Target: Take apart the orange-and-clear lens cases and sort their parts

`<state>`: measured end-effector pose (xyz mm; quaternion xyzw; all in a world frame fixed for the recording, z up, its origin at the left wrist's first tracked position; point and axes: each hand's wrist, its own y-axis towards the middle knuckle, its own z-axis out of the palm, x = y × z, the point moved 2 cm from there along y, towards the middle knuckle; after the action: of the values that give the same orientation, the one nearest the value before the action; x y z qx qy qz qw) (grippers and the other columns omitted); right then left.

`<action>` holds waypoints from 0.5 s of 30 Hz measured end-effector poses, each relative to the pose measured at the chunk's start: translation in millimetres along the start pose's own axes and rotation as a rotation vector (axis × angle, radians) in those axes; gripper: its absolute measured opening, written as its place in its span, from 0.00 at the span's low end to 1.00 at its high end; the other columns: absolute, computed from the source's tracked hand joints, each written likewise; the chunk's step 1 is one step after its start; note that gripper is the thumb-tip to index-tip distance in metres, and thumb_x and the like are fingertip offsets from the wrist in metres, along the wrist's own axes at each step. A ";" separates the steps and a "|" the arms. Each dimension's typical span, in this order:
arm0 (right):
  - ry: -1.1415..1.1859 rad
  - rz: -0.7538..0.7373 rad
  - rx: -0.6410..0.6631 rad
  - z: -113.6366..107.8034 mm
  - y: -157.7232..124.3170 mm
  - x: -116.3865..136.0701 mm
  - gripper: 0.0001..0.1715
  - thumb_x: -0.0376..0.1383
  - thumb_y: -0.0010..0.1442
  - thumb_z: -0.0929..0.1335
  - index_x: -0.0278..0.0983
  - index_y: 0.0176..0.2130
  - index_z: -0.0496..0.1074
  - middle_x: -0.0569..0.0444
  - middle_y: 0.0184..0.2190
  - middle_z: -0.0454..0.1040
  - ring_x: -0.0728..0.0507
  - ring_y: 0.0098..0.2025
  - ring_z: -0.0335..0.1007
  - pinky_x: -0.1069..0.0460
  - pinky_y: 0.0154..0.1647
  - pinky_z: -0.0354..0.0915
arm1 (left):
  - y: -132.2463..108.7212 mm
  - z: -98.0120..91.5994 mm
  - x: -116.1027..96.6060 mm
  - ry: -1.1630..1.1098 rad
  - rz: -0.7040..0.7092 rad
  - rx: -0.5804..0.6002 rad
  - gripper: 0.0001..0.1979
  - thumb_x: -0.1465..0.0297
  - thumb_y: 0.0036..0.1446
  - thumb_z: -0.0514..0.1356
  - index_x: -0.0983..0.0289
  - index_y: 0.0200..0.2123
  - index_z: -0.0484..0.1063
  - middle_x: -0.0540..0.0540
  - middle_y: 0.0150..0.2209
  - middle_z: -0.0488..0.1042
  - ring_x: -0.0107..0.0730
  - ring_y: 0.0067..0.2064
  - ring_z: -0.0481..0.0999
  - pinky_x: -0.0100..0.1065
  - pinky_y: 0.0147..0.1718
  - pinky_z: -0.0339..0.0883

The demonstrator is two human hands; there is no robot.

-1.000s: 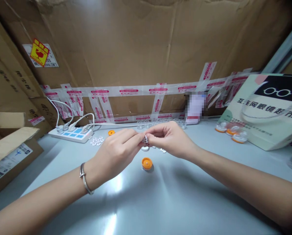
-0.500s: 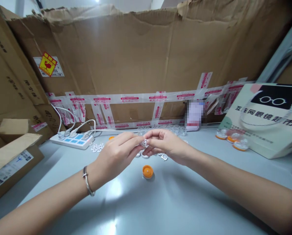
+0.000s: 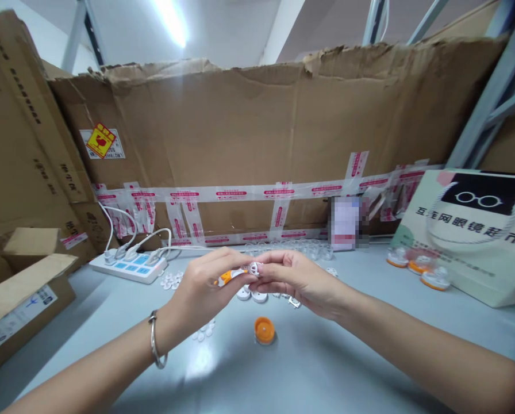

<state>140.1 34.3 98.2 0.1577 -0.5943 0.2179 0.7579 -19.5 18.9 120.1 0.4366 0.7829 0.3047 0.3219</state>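
A small white part point(image 3: 254, 268) is pinched between the fingertips of both hands, above the middle of the table. My left hand point(image 3: 212, 282) grips it from the left, thumb and fingers together. From the right, my right hand point(image 3: 294, 280) closes on the same part. Below them an orange round piece point(image 3: 264, 330) with a clear rim lies on the table. Just behind the hands are white round pieces point(image 3: 259, 296) and a small white piece point(image 3: 294, 301). Orange pieces point(image 3: 228, 277) show through the gap in my left hand.
A white power strip point(image 3: 130, 266) with plugs stands left, beside an open carton point(image 3: 29, 299). Clear domes point(image 3: 318, 249) line the back. Orange-based clear pieces point(image 3: 435, 279) sit by a paper bag point(image 3: 468, 230) at right. Small white discs point(image 3: 204, 330) lie left of centre.
The view has tilted upward, so the table and hands appear lower. Both hands still hold the small white part, and more small discs now show below my left hand.
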 end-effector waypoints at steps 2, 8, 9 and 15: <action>0.009 0.001 0.010 0.7 -0.3 1.7 0.11 0.38 0.47 0.72 0.33 0.30 0.73 0.53 0.27 0.76 0.51 0.31 0.73 0.56 0.38 0.68 | 0.6 0.8 1.6 -0.085 -0.101 -0.012 0.07 0.76 0.51 0.60 0.64 0.36 0.73 0.53 0.32 0.76 0.27 0.34 0.74 0.28 0.33 0.70; 0.014 -0.011 -0.018 2.2 -1.8 2.3 0.09 0.37 0.48 0.71 0.32 0.27 0.73 0.54 0.23 0.75 0.54 0.26 0.72 0.60 0.31 0.67 | -3.4 12.5 6.9 -0.371 -0.404 -0.101 0.05 0.73 0.51 0.60 0.67 0.33 0.71 0.54 0.31 0.76 0.29 0.28 0.76 0.26 0.22 0.72; 0.014 -0.001 -0.026 2.1 -1.7 0.9 0.09 0.37 0.48 0.71 0.31 0.26 0.73 0.54 0.22 0.75 0.54 0.25 0.71 0.60 0.30 0.67 | -4.0 12.5 6.4 -0.321 -0.346 -0.111 0.05 0.73 0.51 0.61 0.67 0.34 0.71 0.54 0.31 0.76 0.29 0.29 0.76 0.27 0.24 0.72; -0.010 0.090 -0.133 -6.9 1.6 -2.1 0.09 0.34 0.48 0.69 0.30 0.21 0.71 0.55 0.17 0.73 0.56 0.19 0.67 0.62 0.23 0.64 | -3.0 -6.5 -1.4 0.153 0.284 -0.134 0.12 0.80 0.51 0.60 0.65 0.40 0.70 0.55 0.36 0.75 0.27 0.37 0.73 0.29 0.37 0.70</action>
<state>144.7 38.8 94.5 0.0812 -0.6179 0.2109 0.7531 -25.4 15.1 122.1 0.4959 0.7135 0.4309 0.2435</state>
